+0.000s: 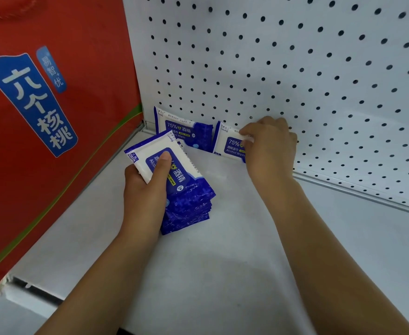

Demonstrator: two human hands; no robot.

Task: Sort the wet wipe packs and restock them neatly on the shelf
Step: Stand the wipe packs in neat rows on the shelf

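1. Two bare forearms are stretched in from the lower edge, over the white shelf (222,274).
2. Nearest on the left, a stack of wet wipe packs (189,201), blue and white, is gripped by the left hand (143,192). The thumb is pressed across the label of the top pack and the fingers are curled under the stack. The stack's blue far end is tilted down toward the shelf, but whether it touches cannot be told.
3. Farther in, a single pack (227,146) is stood on its long edge at the foot of the back panel. It is pinched along its upper edge by the right hand (271,143), with the fingers curled over the top. "75%" and "Alcohol Wipes" can be read on its face.
4. Just beside it, to the left, a second upright pack (181,134) is leaned against the back panel in the rear corner. It is held by neither hand.
5. Along the left side of the shelf, a red carton (53,189) with a blue label in white characters is set.
6. Farthest back, the shelf is closed off by a white pegboard (295,68) with rows of dark holes.
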